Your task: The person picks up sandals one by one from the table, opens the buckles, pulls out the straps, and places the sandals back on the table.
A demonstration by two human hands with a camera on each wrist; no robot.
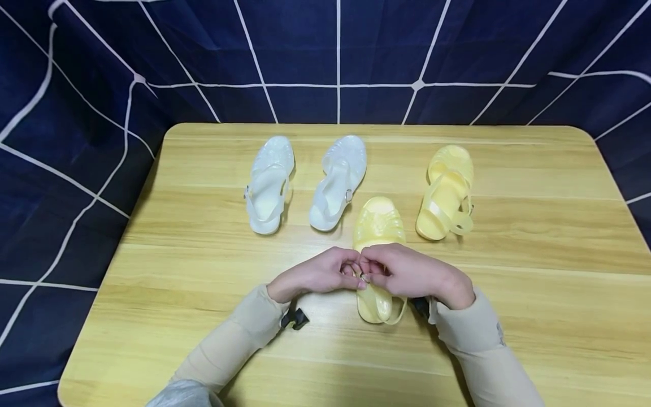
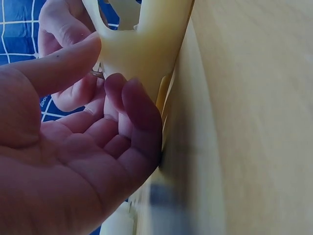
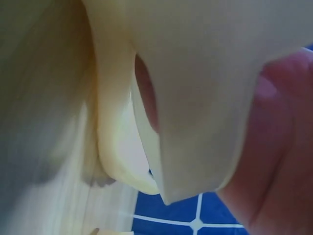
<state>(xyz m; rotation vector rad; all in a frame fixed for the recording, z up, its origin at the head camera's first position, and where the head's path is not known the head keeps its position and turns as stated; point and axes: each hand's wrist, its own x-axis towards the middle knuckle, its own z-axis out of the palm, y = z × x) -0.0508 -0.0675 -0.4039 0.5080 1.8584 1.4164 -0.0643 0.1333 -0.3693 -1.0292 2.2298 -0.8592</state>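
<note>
We see the near yellow sandal upright on the worktop, toe pointing away from us. The left hand pinches it beside the buckle; the right hand pinches it there too, so both grips are clamped. Beyond, we see two white sandals and, rightward, another yellow sandal.

Near sandal and its mate are butter yellow, the other pair is milky bluish-white, desk yellowish woodgrain, sleeves beige, and that cloth's navy with white grid lines.
</note>
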